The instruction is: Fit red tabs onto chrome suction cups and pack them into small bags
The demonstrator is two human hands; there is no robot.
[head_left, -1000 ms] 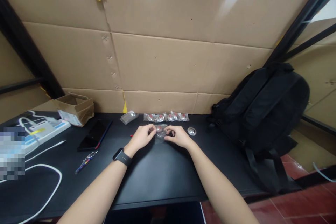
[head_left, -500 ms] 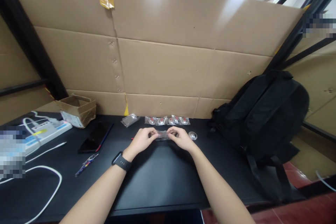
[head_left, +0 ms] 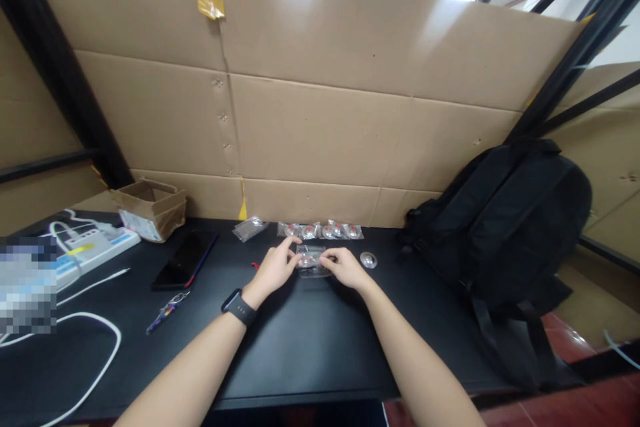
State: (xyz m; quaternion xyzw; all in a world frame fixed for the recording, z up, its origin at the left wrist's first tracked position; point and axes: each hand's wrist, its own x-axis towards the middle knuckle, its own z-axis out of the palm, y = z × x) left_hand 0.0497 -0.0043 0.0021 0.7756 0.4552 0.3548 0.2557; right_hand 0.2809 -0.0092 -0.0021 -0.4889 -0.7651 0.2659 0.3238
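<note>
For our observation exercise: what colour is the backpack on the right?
The backpack is black, seen best in the head view.

I see one small clear packet (head_left: 311, 260) of crinkled, glossy plastic; something round and silvery with a touch of red shows through it, too small for me to make out. It lies nearly flat just above the black table (head_left: 310, 340); my left hand (head_left: 274, 269) pinches its left edge and my right hand (head_left: 345, 267) its right edge.

No text, label or number is sharp enough to be read anywhere.
</note>
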